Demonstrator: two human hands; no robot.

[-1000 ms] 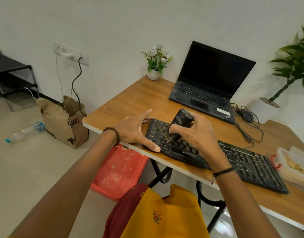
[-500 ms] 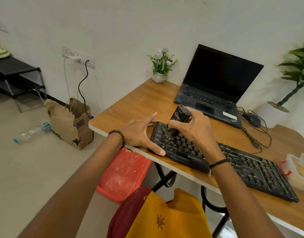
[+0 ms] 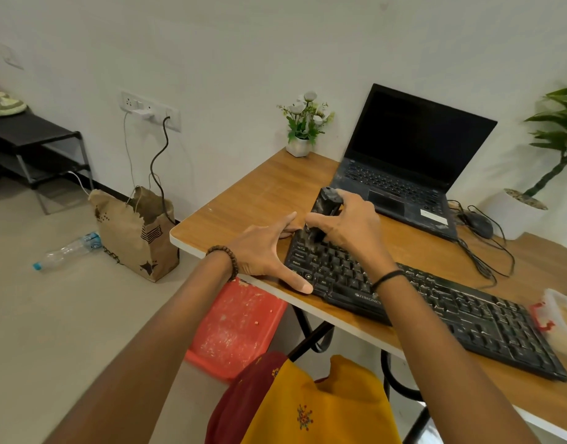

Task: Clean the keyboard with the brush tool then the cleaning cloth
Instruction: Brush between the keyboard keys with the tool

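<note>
Desk [image 3: 250, 200]: right hand [image 3: 349, 225] gripping brush [image 3: 327, 201] on keyboard [image 3: 435, 302], flat left hand [image 3: 263, 251] bracing; hard strokes risking keyboard sliding off.

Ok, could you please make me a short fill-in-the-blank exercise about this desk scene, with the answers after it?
1. The right hand grips the brush tool, bristles down on the ____ end of the keyboard.
2. The left hand rests spread at that end and holds ____.
3. The flower pot stands to the left of the open ____.

Missing words: left; nothing; laptop.
</note>
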